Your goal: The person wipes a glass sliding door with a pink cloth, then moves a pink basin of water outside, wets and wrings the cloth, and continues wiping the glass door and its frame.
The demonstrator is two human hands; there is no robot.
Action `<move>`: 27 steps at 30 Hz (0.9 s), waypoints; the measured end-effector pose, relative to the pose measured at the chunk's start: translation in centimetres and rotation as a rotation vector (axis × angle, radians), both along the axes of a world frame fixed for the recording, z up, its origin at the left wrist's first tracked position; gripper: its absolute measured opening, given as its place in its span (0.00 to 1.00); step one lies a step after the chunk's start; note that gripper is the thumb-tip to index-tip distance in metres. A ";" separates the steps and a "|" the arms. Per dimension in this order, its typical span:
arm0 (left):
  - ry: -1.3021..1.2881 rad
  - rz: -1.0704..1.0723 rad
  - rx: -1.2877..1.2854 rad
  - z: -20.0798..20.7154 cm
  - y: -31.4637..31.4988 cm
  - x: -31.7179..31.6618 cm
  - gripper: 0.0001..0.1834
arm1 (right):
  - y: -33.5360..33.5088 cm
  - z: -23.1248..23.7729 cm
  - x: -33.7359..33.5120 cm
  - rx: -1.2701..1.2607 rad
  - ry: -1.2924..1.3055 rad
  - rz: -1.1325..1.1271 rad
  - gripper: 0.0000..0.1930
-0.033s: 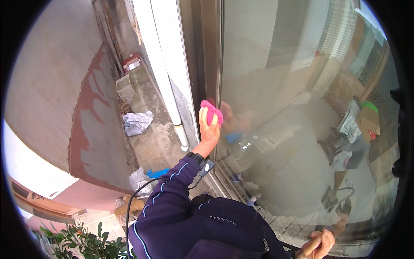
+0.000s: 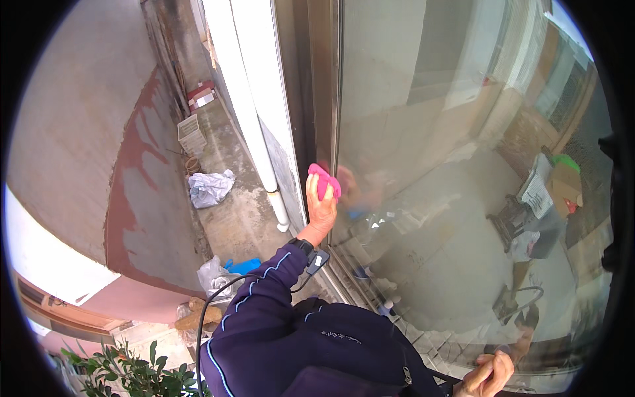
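Nearest is the dark jacket point(image 2: 337, 354) of the wearer, piped in light blue, with a black cable point(image 2: 206, 308) looping up beside the left sleeve. The right hand point(image 2: 489, 374) is before the lower edge of the glass pane point(image 2: 423, 165), toward its right; its fingers are curled inward, and whether they are fully closed, grip anything or touch the glass cannot be told. A dark wristband point(image 2: 302, 245) circles the left wrist, with a small dark device point(image 2: 318, 261) just beside it. The left hand point(image 2: 322, 213) is raised, fingers bent around a bright pink cloth point(image 2: 325, 180), which is bunched in the grip. The cloth is at the metal frame point(image 2: 323, 86) along the pane's left edge, above the lower left corner; a reflection of the hand shows in the glass. At the lower left stands a leafy plant point(image 2: 152, 374). Left of the frame, a white pipe point(image 2: 271, 169) runs down and ends in an elbow. On the concrete floor point(image 2: 245, 218) beyond, a clear plastic bag point(image 2: 215, 276) and a blue item point(image 2: 245, 266) lie together at the near end. Farther along the floor's left edge are a crumpled pale bag point(image 2: 211, 188), a light crate point(image 2: 192, 135) and, at the far end, a red and white box point(image 2: 202, 97). A grey wall point(image 2: 73, 106) with a reddish-brown band borders that edge.
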State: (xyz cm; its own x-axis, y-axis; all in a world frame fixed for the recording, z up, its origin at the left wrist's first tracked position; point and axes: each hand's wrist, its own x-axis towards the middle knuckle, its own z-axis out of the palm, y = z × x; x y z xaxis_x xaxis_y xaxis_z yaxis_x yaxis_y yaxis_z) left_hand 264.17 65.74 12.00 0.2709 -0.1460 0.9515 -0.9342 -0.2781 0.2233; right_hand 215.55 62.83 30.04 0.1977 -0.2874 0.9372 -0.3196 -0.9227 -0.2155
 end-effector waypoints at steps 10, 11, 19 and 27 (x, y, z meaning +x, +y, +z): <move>0.133 -0.083 -0.219 -0.2 -2.0 -3.8 0.21 | 0.2 0.2 -0.1 -0.015 0.020 -0.057 0.05; 0.078 -0.118 -0.258 2.4 -2.3 -4.1 0.20 | 0.2 0.1 -0.2 -0.022 0.022 -0.061 0.05; -0.272 -0.229 -0.210 28.2 -2.8 -1.6 0.28 | -1.8 -3.0 -1.9 -0.022 -0.057 0.068 0.18; -0.516 -0.429 -0.169 31.6 -3.6 -10.9 0.22 | -2.1 -3.3 -1.4 -0.063 -0.121 -0.032 0.13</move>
